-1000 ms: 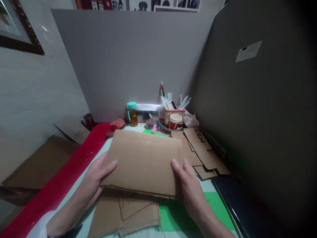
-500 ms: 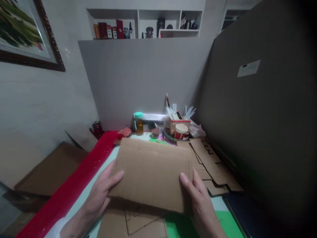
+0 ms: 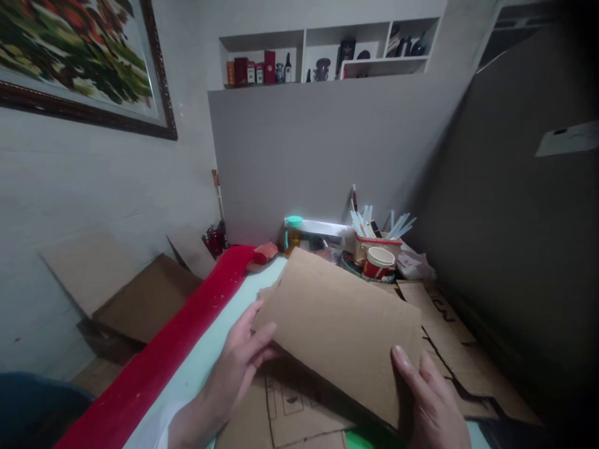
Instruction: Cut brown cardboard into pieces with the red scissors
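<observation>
The left hand (image 3: pixel 241 355) and right hand (image 3: pixel 430 396) pinch opposite ends of a tilted cardboard piece (image 3: pixel 344 330), thumbs on top. It is above the table (image 3: pixel 191 368), over a printed cardboard sheet (image 3: pixel 294 408).

Pale worktop (image 3: pixel 249 293) strip at left open, between red cloth (image 3: pixel 187 330) and held cardboard (image 3: pixel 341 330). Cup (image 3: pixel 378 264) and basket (image 3: pixel 362 250) block far right; cardboard pieces (image 3: pixel 468 349) and dark panel (image 3: pixel 510 218) crowd right.
</observation>
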### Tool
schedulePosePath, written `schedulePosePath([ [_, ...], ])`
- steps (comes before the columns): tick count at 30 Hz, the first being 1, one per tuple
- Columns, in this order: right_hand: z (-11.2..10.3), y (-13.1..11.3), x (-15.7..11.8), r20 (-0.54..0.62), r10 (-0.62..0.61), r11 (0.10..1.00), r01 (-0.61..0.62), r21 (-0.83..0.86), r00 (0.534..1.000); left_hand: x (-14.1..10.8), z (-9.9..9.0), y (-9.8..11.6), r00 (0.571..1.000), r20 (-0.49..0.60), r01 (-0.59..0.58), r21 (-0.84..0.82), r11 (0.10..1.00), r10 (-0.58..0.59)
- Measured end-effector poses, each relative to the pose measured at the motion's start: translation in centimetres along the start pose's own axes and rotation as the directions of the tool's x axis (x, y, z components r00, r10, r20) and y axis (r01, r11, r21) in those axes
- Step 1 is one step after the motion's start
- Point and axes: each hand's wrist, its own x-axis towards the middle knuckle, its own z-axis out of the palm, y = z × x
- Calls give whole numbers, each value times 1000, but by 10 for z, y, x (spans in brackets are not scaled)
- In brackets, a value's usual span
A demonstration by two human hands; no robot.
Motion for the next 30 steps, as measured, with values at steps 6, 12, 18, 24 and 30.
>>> schedulePosePath([
  [6,-6,5,3,56,-63,989,69,-127,996,-3,4,-29,971,205,129,-20,991,-122],
  [12,-7,3,4,101,-50,980,69,-189,994,-7,7,-44,897,331,256,153,955,-293],
  [18,6,-4,-2,195,269,952,-291,95,943,-9,15,-41,897,295,297,150,943,-330],
  [24,3,0,0,270,291,925,-342,164,918,-7,11,-49,908,271,304,95,948,-319],
  [30,3,4,-1,259,184,963,-227,148,948,-7,4,-46,908,299,273,113,955,-295],
])
